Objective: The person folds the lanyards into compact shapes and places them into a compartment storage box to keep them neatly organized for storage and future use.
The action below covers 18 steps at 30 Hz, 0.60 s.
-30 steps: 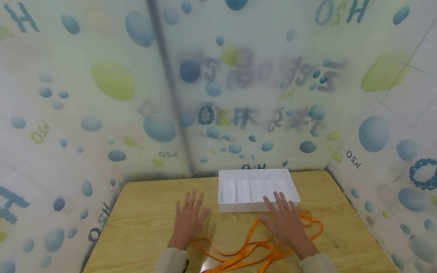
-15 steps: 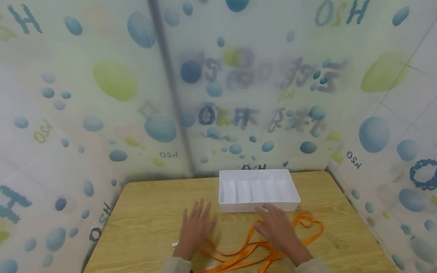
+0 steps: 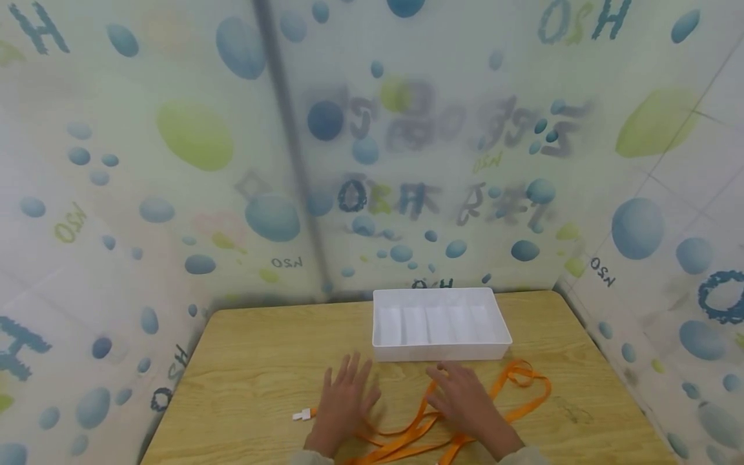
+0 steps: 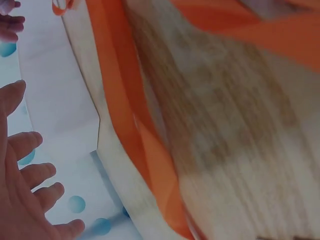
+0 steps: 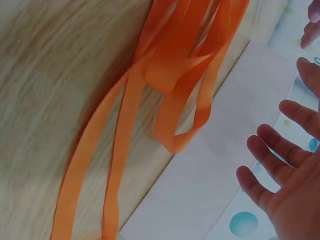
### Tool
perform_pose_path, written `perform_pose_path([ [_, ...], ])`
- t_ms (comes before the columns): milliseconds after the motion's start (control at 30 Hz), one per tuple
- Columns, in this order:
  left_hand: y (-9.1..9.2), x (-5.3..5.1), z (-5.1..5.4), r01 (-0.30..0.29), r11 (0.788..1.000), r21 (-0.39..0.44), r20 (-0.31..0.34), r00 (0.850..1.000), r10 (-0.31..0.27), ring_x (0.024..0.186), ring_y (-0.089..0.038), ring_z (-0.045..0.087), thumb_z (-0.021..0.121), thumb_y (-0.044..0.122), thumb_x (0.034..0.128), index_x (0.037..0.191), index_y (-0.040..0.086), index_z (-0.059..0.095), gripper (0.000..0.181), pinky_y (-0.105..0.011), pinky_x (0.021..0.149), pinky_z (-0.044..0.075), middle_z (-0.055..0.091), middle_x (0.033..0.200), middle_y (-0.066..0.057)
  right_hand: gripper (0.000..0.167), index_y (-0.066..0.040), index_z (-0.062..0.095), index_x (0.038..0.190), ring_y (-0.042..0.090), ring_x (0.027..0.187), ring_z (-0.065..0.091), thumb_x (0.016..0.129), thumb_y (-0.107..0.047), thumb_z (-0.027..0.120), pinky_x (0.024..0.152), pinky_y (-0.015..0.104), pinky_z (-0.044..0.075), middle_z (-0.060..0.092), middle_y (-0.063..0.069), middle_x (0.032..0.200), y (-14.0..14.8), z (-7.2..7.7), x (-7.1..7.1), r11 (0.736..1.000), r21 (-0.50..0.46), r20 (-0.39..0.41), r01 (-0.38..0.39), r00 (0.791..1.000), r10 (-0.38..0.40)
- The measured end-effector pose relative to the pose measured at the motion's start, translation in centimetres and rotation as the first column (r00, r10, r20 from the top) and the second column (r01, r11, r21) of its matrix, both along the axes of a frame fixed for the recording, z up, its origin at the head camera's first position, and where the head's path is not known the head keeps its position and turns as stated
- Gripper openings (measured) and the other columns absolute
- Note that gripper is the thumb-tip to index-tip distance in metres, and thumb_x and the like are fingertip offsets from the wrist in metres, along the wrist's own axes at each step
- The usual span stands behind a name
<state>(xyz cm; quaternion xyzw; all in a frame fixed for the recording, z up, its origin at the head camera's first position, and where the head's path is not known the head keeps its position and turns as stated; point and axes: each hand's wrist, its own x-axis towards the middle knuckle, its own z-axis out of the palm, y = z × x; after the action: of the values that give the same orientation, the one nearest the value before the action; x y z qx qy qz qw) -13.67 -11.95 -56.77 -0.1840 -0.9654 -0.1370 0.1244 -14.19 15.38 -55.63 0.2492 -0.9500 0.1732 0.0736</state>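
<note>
A yellow-brown wood-grain table (image 3: 250,368) fills the lower frame, bearing a white rectangular compartmented tray (image 3: 438,352) right of centre, loosely tangled flat orange ribbon (image 3: 400,444) at bottom centre, and a small white clip (image 3: 301,414) lower left of centre

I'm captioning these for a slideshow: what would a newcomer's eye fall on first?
Probably the bright orange ribbon, looped loosely across the wooden table near the left hand and right hand. Next, the white tray beyond it at the table's far edge, and the wall behind, dotted with blue and green shapes.
</note>
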Motion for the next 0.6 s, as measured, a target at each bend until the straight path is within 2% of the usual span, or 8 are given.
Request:
perform_pose_path([
  [233,0.4,0.6,-0.6,0.053,0.998,-0.019,0.055,0.997,-0.052,0.135,-0.038,0.044,0.062,0.043,0.0960,0.141,0.012,0.054,0.055,-0.068,0.100,0.036,0.046,0.149,-0.019,0.042,-0.010,0.066,0.123,0.029,0.110,0.057,0.087,-0.030,0.077,0.090,0.052,0.047,0.061,0.012,0.119,-0.3,-1.0,0.4,0.999,-0.033,-0.104,-0.043,0.994,0.039],
  [467,0.5,0.9,-1.1,0.101,0.993,-0.065,0.121,0.988,-0.092,0.138,-0.035,0.042,0.056,0.047,0.0983,0.142,0.014,0.052,0.055,-0.066,0.102,0.037,0.044,0.151,-0.016,0.040,-0.012,0.066,0.121,0.027,0.109,0.057,0.086,-0.030,0.077,0.089,0.051,0.048,0.061,0.010,0.117,-0.7,-1.6,0.6,0.998,-0.023,-0.104,-0.062,0.993,0.059],
  [600,0.6,1.0,-1.1,0.124,0.990,-0.074,0.117,0.986,-0.115,0.136,-0.035,0.044,0.056,0.047,0.0984,0.141,0.015,0.053,0.054,-0.065,0.101,0.039,0.045,0.150,-0.015,0.040,-0.013,0.067,0.119,0.025,0.108,0.057,0.085,-0.032,0.078,0.086,0.049,0.049,0.061,0.007,0.116,-0.8,-2.1,0.7,0.997,-0.011,-0.133,-0.081,0.988,0.079],
])
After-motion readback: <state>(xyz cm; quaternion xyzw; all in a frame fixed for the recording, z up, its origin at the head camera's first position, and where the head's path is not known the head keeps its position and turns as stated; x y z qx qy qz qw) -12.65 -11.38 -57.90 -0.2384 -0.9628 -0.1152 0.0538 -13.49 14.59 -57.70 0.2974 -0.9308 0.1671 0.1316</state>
